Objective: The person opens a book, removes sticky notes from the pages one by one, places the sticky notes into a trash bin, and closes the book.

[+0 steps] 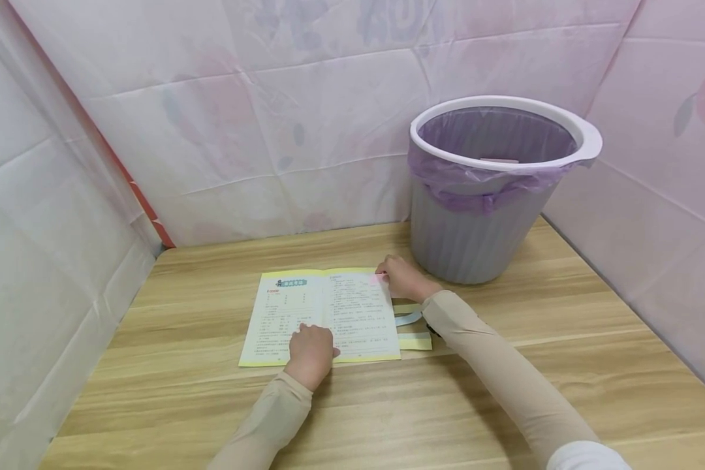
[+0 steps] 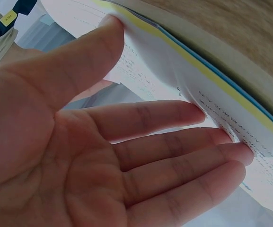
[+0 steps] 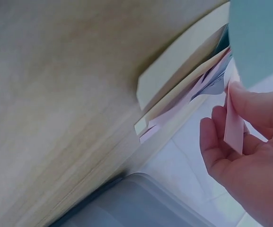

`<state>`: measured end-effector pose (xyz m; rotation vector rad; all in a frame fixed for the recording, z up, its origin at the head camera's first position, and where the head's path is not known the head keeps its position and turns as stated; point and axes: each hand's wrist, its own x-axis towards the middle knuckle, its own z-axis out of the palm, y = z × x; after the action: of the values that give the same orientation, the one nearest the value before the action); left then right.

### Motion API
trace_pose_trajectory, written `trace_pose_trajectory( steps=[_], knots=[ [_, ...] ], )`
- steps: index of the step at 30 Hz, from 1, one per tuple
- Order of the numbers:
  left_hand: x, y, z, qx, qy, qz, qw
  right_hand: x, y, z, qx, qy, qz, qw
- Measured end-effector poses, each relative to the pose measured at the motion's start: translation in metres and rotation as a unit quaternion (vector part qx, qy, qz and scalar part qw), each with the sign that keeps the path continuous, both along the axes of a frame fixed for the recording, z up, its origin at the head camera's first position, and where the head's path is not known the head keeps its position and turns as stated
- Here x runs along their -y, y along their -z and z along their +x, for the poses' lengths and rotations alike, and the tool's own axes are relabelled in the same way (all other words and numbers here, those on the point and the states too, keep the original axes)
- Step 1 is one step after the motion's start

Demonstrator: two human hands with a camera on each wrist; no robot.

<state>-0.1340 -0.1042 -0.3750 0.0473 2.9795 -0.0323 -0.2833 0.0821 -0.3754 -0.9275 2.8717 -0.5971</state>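
Observation:
An open booklet (image 1: pixel 288 320) with yellow-edged printed pages lies flat on the wooden table. My left hand (image 1: pixel 311 352) rests on its lower middle, near the fold; in the left wrist view the straight fingers (image 2: pixel 183 165) and thumb touch the pages. At the upper right corner of the right page, my right hand (image 1: pixel 405 279) pinches a small pink paper strip (image 3: pixel 234 125) between thumb and fingers. Several paper strips stick out past the booklet's right edge, among them a pale blue strip (image 1: pixel 409 318) and a yellow-edged strip (image 1: pixel 416 341).
A grey trash bin (image 1: pixel 476 241) with a white rim and purple liner stands at the back right of the table (image 1: pixel 182 391), just beyond my right hand. Patterned cloth walls (image 1: pixel 329 130) enclose the table at the back and on both sides.

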Motion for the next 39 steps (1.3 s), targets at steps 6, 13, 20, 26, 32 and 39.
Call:
trace_pose_trajectory(
  steps=[6,13,20,26,32,39],
  knots=[
    [0.000,0.000,0.000,0.004,-0.001,0.000,1.0000,-0.002,-0.003,0.005,0.001,-0.010,-0.007,0.9999],
    [0.002,0.001,0.000,0.007,0.000,0.004,1.0000,-0.007,-0.004,0.008,-0.031,-0.050,-0.026,0.9979],
    [0.000,0.000,0.000,0.011,-0.002,0.004,0.9999,-0.019,-0.014,0.015,-0.008,-0.027,-0.074,0.9969],
    [0.000,-0.002,0.002,0.007,0.001,0.004,1.0000,-0.037,-0.050,0.039,-0.074,-0.067,-0.190,0.9766],
    [0.001,-0.002,0.002,0.007,-0.001,0.006,1.0000,-0.059,-0.108,0.072,-0.265,-0.123,-0.293,0.9105],
    [0.000,-0.003,0.004,0.003,0.001,0.014,0.9999,-0.089,-0.183,0.076,-0.413,0.007,-0.354,0.8388]
  ],
)
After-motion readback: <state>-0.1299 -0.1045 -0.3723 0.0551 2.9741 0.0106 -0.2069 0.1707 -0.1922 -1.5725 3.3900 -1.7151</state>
